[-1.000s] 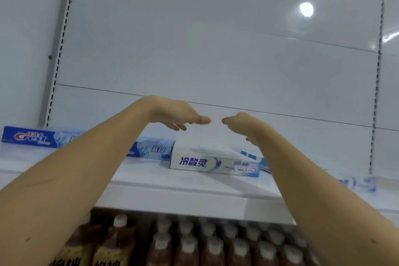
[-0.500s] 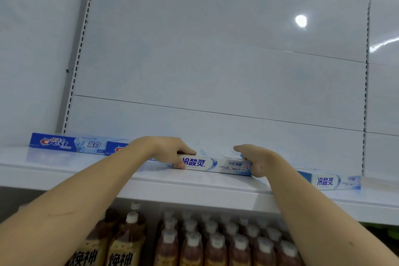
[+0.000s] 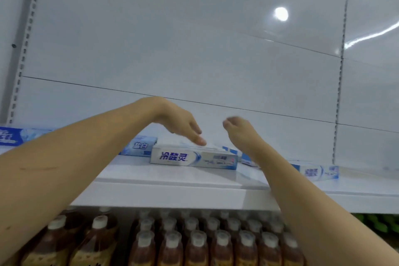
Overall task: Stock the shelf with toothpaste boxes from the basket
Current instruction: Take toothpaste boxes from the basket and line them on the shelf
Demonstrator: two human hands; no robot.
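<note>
A white and blue toothpaste box [image 3: 194, 157] lies lengthwise on the white shelf [image 3: 172, 181], near its middle. My left hand [image 3: 181, 125] hovers just above the box's top, fingers straight and pointing down to the right, holding nothing. My right hand [image 3: 239, 131] is raised above the box's right end with fingers loosely curled and nothing in it. More toothpaste boxes lie behind: a blue one [image 3: 140, 146] at the left, another [image 3: 13, 136] at the far left, and a white one [image 3: 319, 171] at the right. The basket is out of view.
Rows of brown drink bottles [image 3: 194, 242] with white caps fill the shelf below. The white back panel [image 3: 194, 49] rises behind the boxes, with slotted uprights at both sides. Something green [image 3: 375, 222] shows at the lower right.
Half a second ago both hands held the ends of the white box on the shelf. They have let go and lifted off it, and the box stays where it lay.
</note>
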